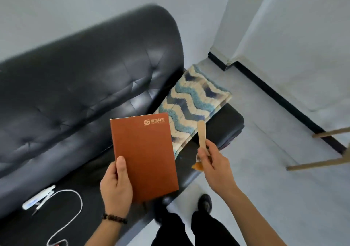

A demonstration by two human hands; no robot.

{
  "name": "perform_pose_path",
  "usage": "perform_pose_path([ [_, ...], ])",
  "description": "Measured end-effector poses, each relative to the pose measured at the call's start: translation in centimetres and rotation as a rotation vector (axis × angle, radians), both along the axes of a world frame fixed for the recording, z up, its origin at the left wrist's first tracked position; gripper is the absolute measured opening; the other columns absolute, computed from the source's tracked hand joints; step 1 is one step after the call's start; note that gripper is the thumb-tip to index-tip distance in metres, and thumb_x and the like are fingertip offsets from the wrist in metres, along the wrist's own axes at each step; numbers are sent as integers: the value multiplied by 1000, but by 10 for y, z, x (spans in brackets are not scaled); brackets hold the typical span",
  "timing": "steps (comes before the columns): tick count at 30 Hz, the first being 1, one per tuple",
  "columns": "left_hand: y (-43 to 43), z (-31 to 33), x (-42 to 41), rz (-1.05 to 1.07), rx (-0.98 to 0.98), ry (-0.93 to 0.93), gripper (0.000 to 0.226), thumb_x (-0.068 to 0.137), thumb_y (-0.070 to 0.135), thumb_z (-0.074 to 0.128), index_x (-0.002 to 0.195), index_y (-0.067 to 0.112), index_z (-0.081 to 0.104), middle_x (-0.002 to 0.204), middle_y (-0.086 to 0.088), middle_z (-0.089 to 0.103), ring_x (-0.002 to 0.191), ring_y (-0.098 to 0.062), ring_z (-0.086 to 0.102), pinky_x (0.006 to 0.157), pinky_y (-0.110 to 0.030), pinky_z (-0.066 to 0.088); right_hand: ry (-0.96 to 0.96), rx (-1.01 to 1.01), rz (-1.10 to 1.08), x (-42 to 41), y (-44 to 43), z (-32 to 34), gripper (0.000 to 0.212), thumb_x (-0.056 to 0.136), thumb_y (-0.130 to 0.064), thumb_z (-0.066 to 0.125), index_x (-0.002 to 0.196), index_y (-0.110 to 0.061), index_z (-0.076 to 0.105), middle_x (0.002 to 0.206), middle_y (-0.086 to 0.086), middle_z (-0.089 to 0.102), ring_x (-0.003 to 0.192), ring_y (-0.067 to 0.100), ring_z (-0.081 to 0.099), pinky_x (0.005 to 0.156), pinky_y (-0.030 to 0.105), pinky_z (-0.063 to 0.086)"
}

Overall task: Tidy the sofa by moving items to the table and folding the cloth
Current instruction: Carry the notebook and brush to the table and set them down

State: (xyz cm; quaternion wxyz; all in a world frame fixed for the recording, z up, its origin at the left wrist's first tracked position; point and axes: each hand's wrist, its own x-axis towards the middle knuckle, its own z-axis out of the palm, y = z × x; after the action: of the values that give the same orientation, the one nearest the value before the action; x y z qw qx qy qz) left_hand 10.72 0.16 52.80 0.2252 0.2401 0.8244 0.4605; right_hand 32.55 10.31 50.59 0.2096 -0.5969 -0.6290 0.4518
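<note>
Left hand (116, 187): thumb on the cover, grips brown notebook (144, 156) above the sofa (85, 84)
Right hand (216, 165): curled round a brush (201, 134), handle up
Cloth (191, 103): on the sofa's right end
Seat, left: white cable (75, 204), small scissors (40, 204)

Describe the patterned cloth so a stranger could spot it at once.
Find the black leather sofa. At the seat's far end, beyond the brown notebook, lies the cloth. It alone is fuzzy, with cream, blue and navy zigzags.
</note>
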Motion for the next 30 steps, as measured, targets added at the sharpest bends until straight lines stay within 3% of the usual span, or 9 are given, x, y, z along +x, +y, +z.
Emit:
perform_pose_path([
  [2, 12, 23, 31, -109, 43, -2, 46, 97, 43, 40, 61, 13, 46, 54, 2, 43, 47, -6, 44, 49, -22, 35, 36, -7, -125, 36, -19, 16, 35, 102, -35, 46, 137, -31, 46, 91, -7, 65, 77, 6, 63, 63, 14, 52],
  [7, 30, 67, 139, -270, 137, -54, 50, 95, 51, 39, 66, 13, 54, 61, 0, 52, 57, -18, 49, 56, -29, 40, 144, 21, -345, 157, -64, 45, 35, 97, -41, 49, 132, -39, 47, 90, -4, 66, 82, 19, 67, 73, 32, 61],
  [13, 21, 87, 335, -439, 248, -95, 39, 97, 54, 41, 77, 27, 61, 70, 4, 61, 66, -12, 58, 68, -31, 49, 301, 90, -656, 345, -134, 72, 33, 99, -28, 58, 131, -34, 56, 86, -2, 70, 72, 11, 70, 64, 20, 57],
  [15, 18, 86, 411, -497, 275, -135, 43, 97, 56, 41, 79, 22, 61, 65, 4, 55, 60, -12, 53, 68, -28, 47, 322, 115, -759, 413, -158, 77, 32, 99, -29, 57, 130, -32, 57, 85, -2, 70, 71, 14, 71, 66, 23, 59],
  [20, 11, 91, 579, -722, 283, -220, 46, 91, 65, 41, 69, 32, 63, 62, 14, 64, 60, -6, 60, 70, -35, 52, 367, 132, -1021, 556, -211, 81, 32, 101, -27, 53, 133, -27, 52, 89, 0, 67, 71, 14, 74, 71, 27, 60],
  [22, 8, 92, 633, -811, 265, -220, 48, 89, 68, 40, 71, 29, 60, 60, 17, 63, 61, -10, 59, 70, -36, 52, 406, 113, -1093, 605, -229, 81, 37, 101, -22, 54, 137, -24, 49, 96, 2, 66, 77, 14, 74, 76, 33, 61],
  [25, 8, 90, 711, -922, 208, -260, 42, 83, 77, 40, 72, 42, 60, 66, 21, 63, 73, -21, 59, 74, -47, 52, 451, 101, -1167, 676, -246, 73, 46, 99, -11, 55, 142, -23, 44, 101, 5, 64, 83, 15, 74, 75, 27, 60],
  [28, 12, 77, 791, -1031, 179, -302, 41, 88, 67, 47, 76, 31, 64, 78, 12, 67, 83, -31, 65, 80, -58, 54, 454, 146, -1264, 745, -252, 62, 45, 98, -9, 55, 140, -21, 48, 97, 4, 67, 84, 16, 74, 83, 34, 60],
  [30, 15, 66, 852, -1079, 162, -345, 33, 95, 52, 50, 80, 28, 68, 83, 9, 72, 87, -26, 68, 82, -56, 56, 428, 176, -1335, 793, -252, 56, 41, 98, -11, 57, 137, -24, 51, 94, 0, 70, 84, 13, 75, 84, 31, 59],
])
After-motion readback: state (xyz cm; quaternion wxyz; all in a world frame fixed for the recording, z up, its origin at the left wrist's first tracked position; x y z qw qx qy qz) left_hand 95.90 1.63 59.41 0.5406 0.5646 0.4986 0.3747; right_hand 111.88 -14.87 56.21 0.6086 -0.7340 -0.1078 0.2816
